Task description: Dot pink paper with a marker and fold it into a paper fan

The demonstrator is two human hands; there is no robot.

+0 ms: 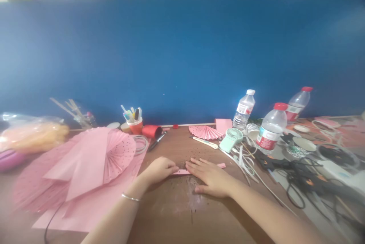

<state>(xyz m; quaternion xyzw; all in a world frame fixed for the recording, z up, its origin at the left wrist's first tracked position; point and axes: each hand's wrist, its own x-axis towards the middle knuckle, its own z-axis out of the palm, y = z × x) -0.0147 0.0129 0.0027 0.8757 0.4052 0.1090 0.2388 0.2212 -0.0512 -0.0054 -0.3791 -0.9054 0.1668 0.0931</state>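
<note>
- Blue wall (182, 54) straight ahead of you, brown table (168, 215) below it, and all the action sits low in the middle.
- Front and centre, your pink strip (182, 172) lies across the tabletop under your hands, its right end poking out past the right one.
- Your left hand (160, 170) is curled at the strip's left end, thumb and fingers bunched; pinching or merely pressing, I cannot tell.
- Your right hand (210, 177) is laid over the strip, fingers stretched and spread, clutching nothing.
- Just beyond, a craft knife (205, 142) lies to the right, a black pen (156, 141) to the left.
- Further back, a pleated paper fan (205, 132) rests near the wall, and a mint-green handheld fan (230, 141) sits to its right.
- Over on your left, more pleated pink paper (122, 154) spreads beneath loose pink sheets (92, 164); behind, a cup (135, 127) holds pens.
- Out right, three plastic bottles (269, 130) rise beside tangled cables (293, 189).
</note>
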